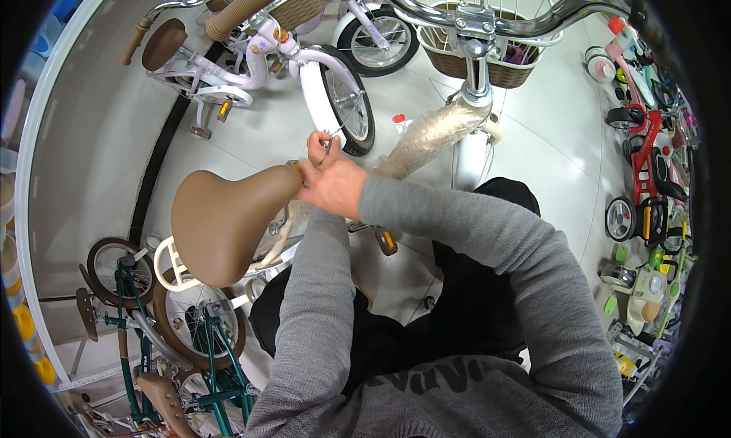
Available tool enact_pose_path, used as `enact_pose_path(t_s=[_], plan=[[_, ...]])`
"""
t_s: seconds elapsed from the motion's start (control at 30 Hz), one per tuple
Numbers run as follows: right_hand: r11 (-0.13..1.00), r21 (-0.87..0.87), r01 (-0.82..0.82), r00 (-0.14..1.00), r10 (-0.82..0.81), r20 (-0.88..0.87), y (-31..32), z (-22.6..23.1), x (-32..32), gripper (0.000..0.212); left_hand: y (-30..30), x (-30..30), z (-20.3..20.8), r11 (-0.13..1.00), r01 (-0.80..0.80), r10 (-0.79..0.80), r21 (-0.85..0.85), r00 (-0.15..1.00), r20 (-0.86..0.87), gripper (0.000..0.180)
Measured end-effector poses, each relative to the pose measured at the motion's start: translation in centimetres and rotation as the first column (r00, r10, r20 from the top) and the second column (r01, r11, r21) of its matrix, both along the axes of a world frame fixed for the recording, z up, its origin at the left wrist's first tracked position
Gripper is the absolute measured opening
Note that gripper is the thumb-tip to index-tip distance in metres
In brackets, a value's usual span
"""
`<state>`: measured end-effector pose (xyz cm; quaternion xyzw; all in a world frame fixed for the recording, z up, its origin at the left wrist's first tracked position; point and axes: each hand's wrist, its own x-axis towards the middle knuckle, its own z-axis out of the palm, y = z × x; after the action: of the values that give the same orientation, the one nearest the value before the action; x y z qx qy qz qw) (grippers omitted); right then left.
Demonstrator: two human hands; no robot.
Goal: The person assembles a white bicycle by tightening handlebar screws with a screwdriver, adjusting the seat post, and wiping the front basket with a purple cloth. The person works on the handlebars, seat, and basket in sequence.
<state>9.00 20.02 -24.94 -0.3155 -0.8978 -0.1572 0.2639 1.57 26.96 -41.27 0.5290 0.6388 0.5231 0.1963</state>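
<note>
The person stands over a small bicycle and both hands meet just in front of its brown saddle (228, 225), which is smooth, wide and rounded. The right hand (335, 185) lies on top with its fingers (318, 145) pinched together on a thin small metal piece (332, 137); what kind of piece, I cannot tell. The left hand (304, 181) is almost fully hidden under the right one, so its grip is not visible. The frame tube (426, 137) is wrapped in wrinkled clear plastic. A woven basket (495, 73) hangs below the shiny handlebar (487, 21).

A bicycle shop: children's bikes crowd the white tiled floor (548, 126) all around the brown saddle (228, 221), ride-on toys (643, 172) off to its right.
</note>
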Motion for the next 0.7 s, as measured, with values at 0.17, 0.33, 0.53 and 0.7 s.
enact_pose_path(t_s=[0.17,0.33,0.53,0.7], plan=[[0.966,-0.215,0.144,0.985,-0.12,0.122,-0.1,0.3,0.1,0.015,0.2,-0.5,0.5,0.99,0.104,-0.094,-0.1,0.991,0.097,0.016],[0.995,-0.098,0.012,0.997,-0.005,0.072,-0.2,0.3,0.0,0.017,0.2,-0.1,-0.7,1.0,-0.011,0.009,0.025,0.997,0.072,0.02],[0.993,-0.107,0.053,0.998,-0.051,0.019,0.2,-0.2,-0.2,0.02,0.6,-0.4,-1.5,0.985,0.068,-0.075,0.159,0.996,0.038,0.02],[0.981,-0.163,0.108,0.99,-0.091,0.112,0.3,-0.2,0.0,0.018,0.5,-1.3,0.9,0.993,0.079,-0.094,-0.09,0.981,-0.17,0.019]])
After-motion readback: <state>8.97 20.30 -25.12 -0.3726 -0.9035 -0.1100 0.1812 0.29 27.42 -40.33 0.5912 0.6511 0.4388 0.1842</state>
